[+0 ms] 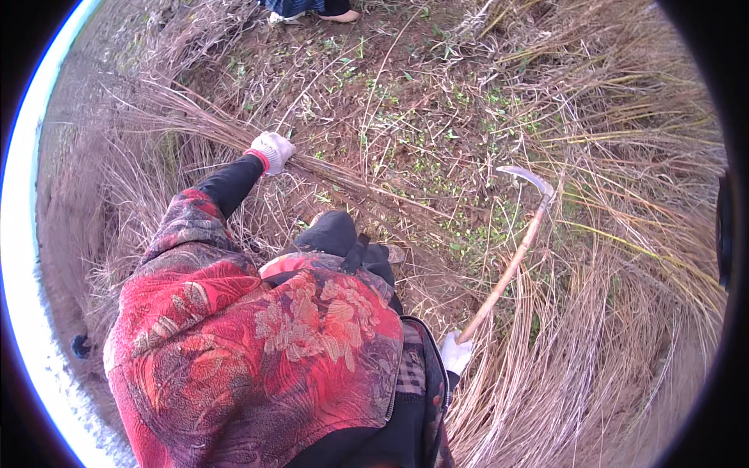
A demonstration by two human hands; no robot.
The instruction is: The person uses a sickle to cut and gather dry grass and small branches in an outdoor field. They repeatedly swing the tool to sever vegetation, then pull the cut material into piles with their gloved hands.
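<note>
My left hand (274, 152), in a white knit work glove, is closed around a bundle of long dry grass stalks (345, 181). The stalks stick out on both sides of the fist, to the upper left and the lower right. In a white glove too, my right hand (456, 352) grips the lower end of a long wooden handle. It belongs to a sickle (508, 270), whose curved metal blade (531, 177) hooks to the left at the far end. The blade hangs beside the standing grass, over ground with low green plants.
Tall dry grass (544, 351) leans along the right side, and more grass (117, 210) stands on the left. Bare soil with stubble and small weeds (421, 111) lies between. Another person's shoes (339, 16) show at the top edge.
</note>
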